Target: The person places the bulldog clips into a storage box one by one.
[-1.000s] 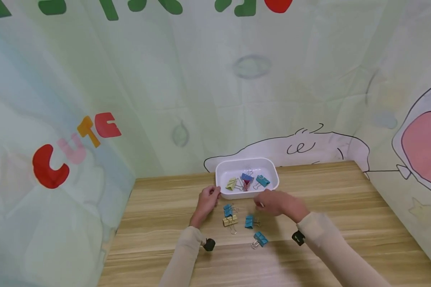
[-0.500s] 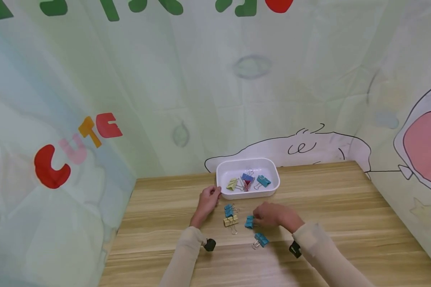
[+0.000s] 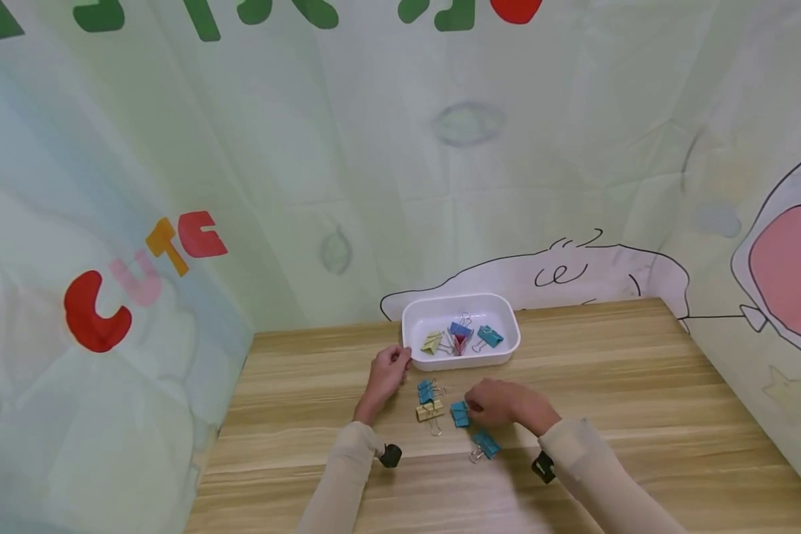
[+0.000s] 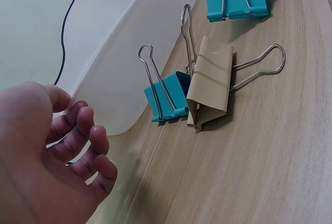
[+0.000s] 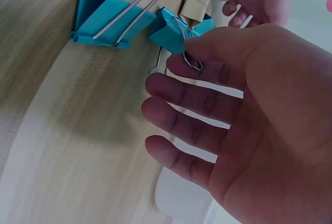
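Note:
My right hand (image 3: 503, 404) pinches the wire handle of a blue binder clip (image 3: 460, 414) between thumb and index finger; the right wrist view shows its other fingers extended. At the front left corner of a white tray (image 3: 463, 363), my left hand (image 3: 385, 374) pinches the rim with thumb and forefinger. Between the hands lie another blue binder clip (image 4: 168, 97) and a beige binder clip (image 4: 211, 79), close against each other. Nearer to me is a further blue binder clip (image 3: 486, 444), its handles pointing to the front left.
Inside the tray are a yellow clip (image 3: 432, 342), a dark blue clip (image 3: 459, 329), a red clip (image 3: 460, 344) and a teal clip (image 3: 490, 336). The tray stands at the back of the wooden table (image 3: 614, 371), before a printed backdrop (image 3: 374, 148).
My right hand has come from the tray's front edge toward me and taken hold of the blue binder clip, which has shifted slightly left. The left hand stays at the tray corner.

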`<action>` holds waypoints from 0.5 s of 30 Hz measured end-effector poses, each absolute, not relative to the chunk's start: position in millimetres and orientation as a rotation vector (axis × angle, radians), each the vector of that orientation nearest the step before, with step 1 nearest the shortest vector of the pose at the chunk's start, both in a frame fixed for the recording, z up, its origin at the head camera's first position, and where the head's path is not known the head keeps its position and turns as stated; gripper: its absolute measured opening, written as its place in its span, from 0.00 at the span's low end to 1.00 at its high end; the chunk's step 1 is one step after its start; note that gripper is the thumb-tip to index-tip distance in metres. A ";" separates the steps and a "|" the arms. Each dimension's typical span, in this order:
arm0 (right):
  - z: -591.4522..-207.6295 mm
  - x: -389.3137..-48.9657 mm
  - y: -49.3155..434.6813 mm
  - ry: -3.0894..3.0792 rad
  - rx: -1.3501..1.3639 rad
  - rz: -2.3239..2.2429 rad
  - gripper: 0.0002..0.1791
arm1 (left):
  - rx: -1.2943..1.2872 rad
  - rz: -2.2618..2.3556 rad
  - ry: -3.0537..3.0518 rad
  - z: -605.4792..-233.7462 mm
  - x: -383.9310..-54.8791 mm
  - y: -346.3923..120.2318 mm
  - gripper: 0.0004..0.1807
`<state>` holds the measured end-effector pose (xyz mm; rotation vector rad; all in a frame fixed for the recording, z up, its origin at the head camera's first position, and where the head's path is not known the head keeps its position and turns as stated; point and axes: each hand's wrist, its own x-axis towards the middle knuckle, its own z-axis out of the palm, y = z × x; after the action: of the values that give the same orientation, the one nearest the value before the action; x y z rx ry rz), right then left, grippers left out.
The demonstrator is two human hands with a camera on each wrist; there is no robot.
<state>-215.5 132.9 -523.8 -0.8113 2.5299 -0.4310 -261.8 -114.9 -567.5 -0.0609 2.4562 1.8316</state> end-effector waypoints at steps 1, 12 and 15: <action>-523.7 -215.6 132.4 2.533 -0.816 -0.431 0.14 | -0.060 1.831 2.455 -567.6 -261.8 -115.1 0.16; -509.6 -220.0 132.8 2.545 -0.922 -0.455 0.14 | -0.059 1.811 2.462 -565.8 -259.9 -115.2 0.16; -502.2 -222.8 135.1 2.541 -0.888 -0.444 0.13 | -0.050 1.813 2.461 -565.6 -259.6 -115.3 0.16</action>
<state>-222.8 135.1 -502.2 -0.8884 2.5412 -0.4435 -259.6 -115.3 -565.6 -0.0500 2.4607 1.8130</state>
